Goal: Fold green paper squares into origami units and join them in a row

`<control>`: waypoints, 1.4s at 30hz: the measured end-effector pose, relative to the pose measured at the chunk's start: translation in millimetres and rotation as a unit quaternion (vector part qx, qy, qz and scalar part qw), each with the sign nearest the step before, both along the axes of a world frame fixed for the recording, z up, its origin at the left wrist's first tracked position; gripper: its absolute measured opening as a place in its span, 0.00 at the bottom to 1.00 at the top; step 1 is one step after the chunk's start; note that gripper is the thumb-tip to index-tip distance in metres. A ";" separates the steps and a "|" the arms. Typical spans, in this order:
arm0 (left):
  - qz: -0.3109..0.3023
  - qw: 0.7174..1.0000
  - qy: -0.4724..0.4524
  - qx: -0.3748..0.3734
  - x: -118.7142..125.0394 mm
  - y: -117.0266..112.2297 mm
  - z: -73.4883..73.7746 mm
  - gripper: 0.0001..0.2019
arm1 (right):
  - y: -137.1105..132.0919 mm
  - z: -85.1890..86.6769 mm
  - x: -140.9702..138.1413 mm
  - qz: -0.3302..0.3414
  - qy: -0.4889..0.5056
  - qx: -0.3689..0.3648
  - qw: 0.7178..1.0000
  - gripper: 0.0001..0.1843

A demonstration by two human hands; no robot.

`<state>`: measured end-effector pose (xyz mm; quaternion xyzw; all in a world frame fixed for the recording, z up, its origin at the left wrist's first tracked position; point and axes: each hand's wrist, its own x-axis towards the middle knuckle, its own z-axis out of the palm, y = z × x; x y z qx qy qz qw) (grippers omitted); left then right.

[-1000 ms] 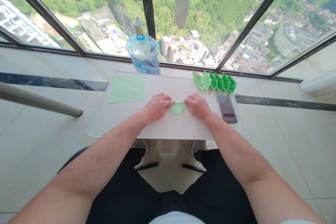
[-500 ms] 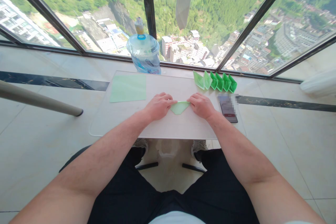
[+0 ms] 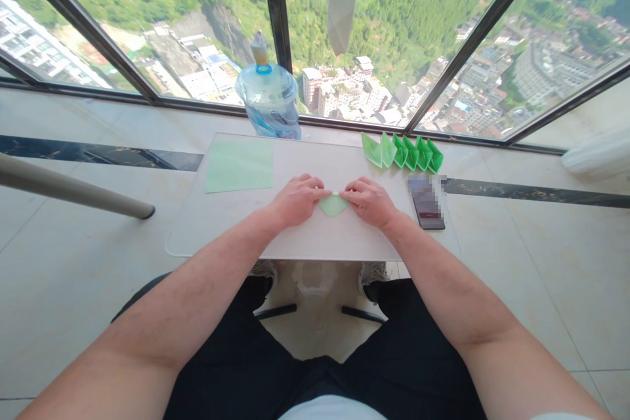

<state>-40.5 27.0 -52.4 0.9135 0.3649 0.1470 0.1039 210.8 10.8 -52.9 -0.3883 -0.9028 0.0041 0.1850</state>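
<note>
Paper (image 3: pixel 333 206) on table (image 3: pixel 315 244), jug (image 3: pixel 272 98) behind

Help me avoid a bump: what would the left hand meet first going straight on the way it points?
Probably the right hand, just across the folded green paper that the left hand touches; depth is hard to judge.

Location: an indoor room, high above ground; home or office cannot be determined. Evidence: dark-framed windows (image 3: pixel 278 13) overlook buildings (image 3: pixel 335 92) and wooded slopes (image 3: pixel 418 6) well below. The floor (image 3: pixel 531 262) is pale tile crossed by a dark band (image 3: pixel 531 194). A water bottle (image 3: pixel 270 95) stands near the windows.
</note>
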 end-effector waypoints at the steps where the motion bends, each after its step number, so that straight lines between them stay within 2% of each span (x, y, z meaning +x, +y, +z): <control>1: -0.001 1.000 -0.003 0.000 0.0 0.0 -0.1 0.18 | -0.1 0.1 -0.3 0.003 0.001 -0.002 1.000 0.16; 16: 0.006 0.999 0.013 0.037 1.1 0.8 0.6 0.18 | 3.6 0.9 -1.4 0.005 -0.009 -0.005 1.000 0.16; 20: 0.026 0.997 0.031 0.066 5.6 -0.9 6.3 0.17 | 6.3 2.0 -3.3 -0.006 -0.018 -0.004 1.000 0.16; 26: 0.073 0.990 0.084 0.088 24.3 -24.1 17.7 0.15 | 4.8 6.7 -11.7 -0.013 -0.061 0.009 0.998 0.15; 33: 0.155 0.981 0.099 0.067 45.1 -57.7 16.7 0.19 | -8.2 24.0 -36.1 -0.081 -0.160 -0.025 0.983 0.11; 37: 0.167 0.978 0.106 0.058 47.6 -64.8 15.7 0.28 | -15.9 31.0 -44.8 -0.097 -0.181 -0.036 0.978 0.16; 42: 0.174 0.977 0.108 0.056 45.6 -64.4 16.6 0.28 | -18.4 30.4 -47.0 -0.093 -0.192 -0.045 0.976 0.18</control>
